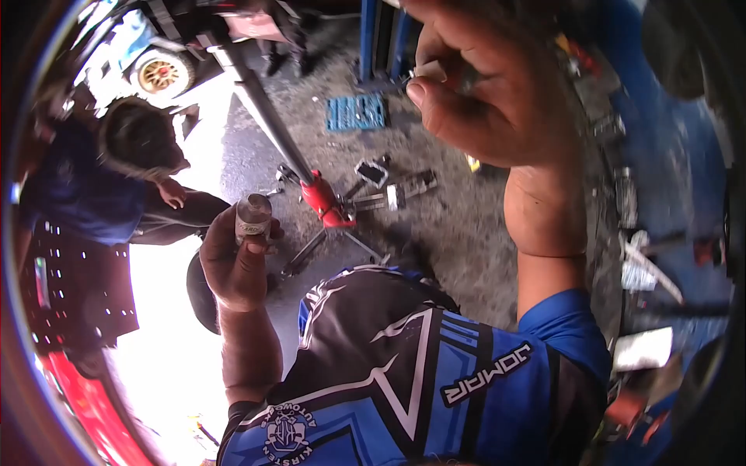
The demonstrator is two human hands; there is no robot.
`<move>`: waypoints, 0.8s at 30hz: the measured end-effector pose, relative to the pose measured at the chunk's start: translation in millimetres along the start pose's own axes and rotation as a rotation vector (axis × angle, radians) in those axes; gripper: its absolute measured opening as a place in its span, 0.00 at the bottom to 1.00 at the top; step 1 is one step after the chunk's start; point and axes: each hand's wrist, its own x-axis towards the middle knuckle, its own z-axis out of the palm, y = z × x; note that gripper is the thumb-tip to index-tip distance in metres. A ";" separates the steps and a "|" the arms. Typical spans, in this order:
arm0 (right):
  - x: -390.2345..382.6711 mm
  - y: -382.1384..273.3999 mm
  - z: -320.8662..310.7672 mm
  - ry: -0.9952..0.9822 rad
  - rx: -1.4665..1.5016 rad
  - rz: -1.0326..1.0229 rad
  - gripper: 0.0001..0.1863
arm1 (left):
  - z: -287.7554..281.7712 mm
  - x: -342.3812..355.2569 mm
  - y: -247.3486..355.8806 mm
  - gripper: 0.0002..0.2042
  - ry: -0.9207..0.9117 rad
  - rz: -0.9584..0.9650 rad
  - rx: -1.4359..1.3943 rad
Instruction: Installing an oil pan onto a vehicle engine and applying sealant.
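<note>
Our right hand [497, 93] at top pinches a small pale piece [430, 71], while left hand [233, 264] grips a metal cylinder [253, 217] upright for keeping it ready

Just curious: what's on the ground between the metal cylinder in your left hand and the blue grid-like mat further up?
In the head view, a red-bodied stand with a long grey pole stands between metal cylinder and blue mat.

Lighting's pretty uneven here. Hard daylight pours in from the left and blows out the floor [167, 349] to pure white, while the right side sits in murky shadow. The right hand [497, 85] up close is soft and slightly blurred. Heavy fisheye bending at the rim, with dark vignetted corners.
</note>
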 end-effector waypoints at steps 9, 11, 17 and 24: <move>-395.7 82.0 46.9 0.090 0.125 1.389 0.33 | 57.6 7.4 -126.3 0.16 -0.330 -0.429 -0.080; -462.3 60.9 60.3 0.067 0.141 1.641 0.35 | 77.0 4.2 -148.1 0.15 -0.330 -0.583 -0.105; -581.0 21.5 86.9 0.345 0.421 1.942 0.38 | 143.6 -7.0 -224.8 0.18 -0.301 -0.966 -0.090; -696.9 10.2 78.8 0.041 0.231 1.945 0.27 | 219.2 -16.7 -329.0 0.17 -0.066 -1.166 -0.227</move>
